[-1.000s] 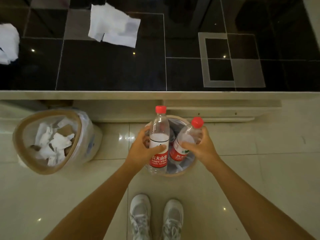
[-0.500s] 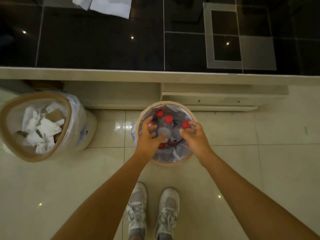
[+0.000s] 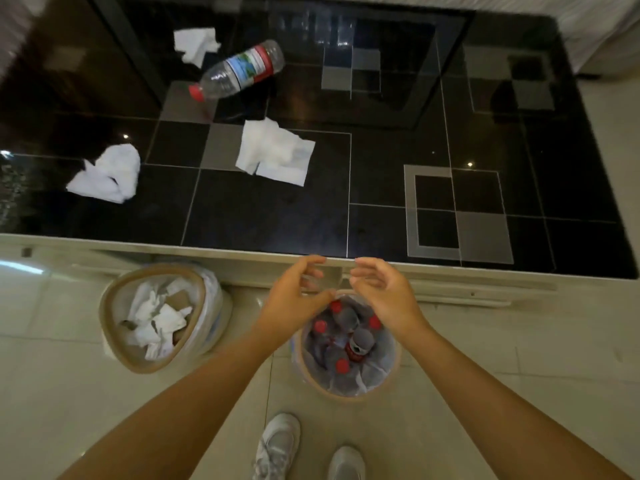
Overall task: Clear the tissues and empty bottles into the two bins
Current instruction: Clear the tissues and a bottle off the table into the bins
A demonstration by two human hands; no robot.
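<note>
My left hand [image 3: 294, 296] and my right hand [image 3: 384, 296] hover empty above the far rim of the right bin [image 3: 393, 379], fingers loosely curved. That bin holds several clear bottles with red caps [image 3: 346, 337]. The left bin [image 3: 114, 341] on the floor holds crumpled tissues [image 3: 156, 320]. On the black table [image 3: 381, 168] lie one empty bottle [image 3: 239, 71] on its side and three white tissues: one far back [image 3: 195, 45], one in the middle [image 3: 273, 152], one at the left [image 3: 107, 174].
The table's pale front edge [image 3: 173, 245] runs just beyond the two bins. My shoes [image 3: 277, 445] stand on the light tiled floor right behind the right bin. A pale piece of furniture [image 3: 595, 26] sits past the table's far right corner.
Both hands lowered their bottles into the right bin, let go and rose empty. The view has tilted up, so more of the table shows.
</note>
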